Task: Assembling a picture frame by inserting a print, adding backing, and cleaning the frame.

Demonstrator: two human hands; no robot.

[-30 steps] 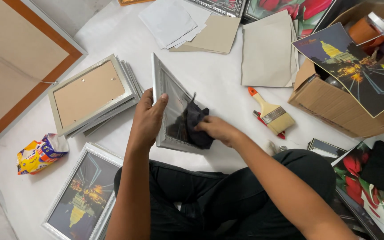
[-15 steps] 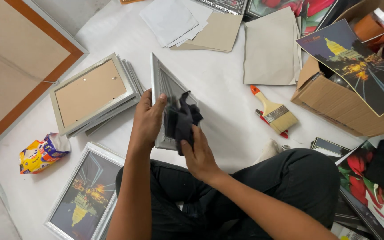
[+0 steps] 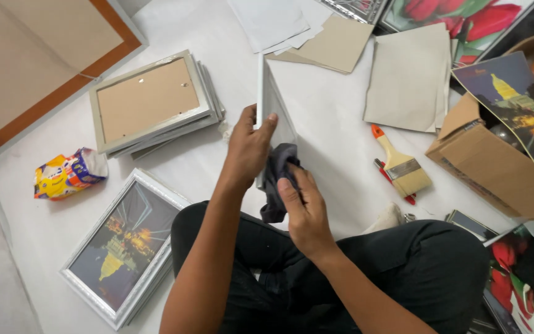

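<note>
From the head camera, the person sits cross-legged on a white floor. The left hand [image 3: 250, 145] holds a silver picture frame [image 3: 271, 102] up on its edge – the fingers curl round the frame's side and the thumb presses on the front. The frame is in the middle of the view, tipped so it looks thin.

The right hand [image 3: 304, 210] is just below it, at about 5 o'clock from the left hand. Its fingers lie close together and press a dark cloth [image 3: 277, 179] against the lower part of the frame.

At 10 o'clock from the hands lies a stack of frames [image 3: 149, 102], backs up. At 8 o'clock lies a framed dark picture [image 3: 122, 244] – and at 9 o'clock a bright snack bag [image 3: 66, 174]. At 3 o'clock a paintbrush [image 3: 400, 164] with an orange handle lies on the floor, near a cardboard box [image 3: 495, 167]. Grey card sheets [image 3: 409, 77] lie at 1 o'clock.
</note>
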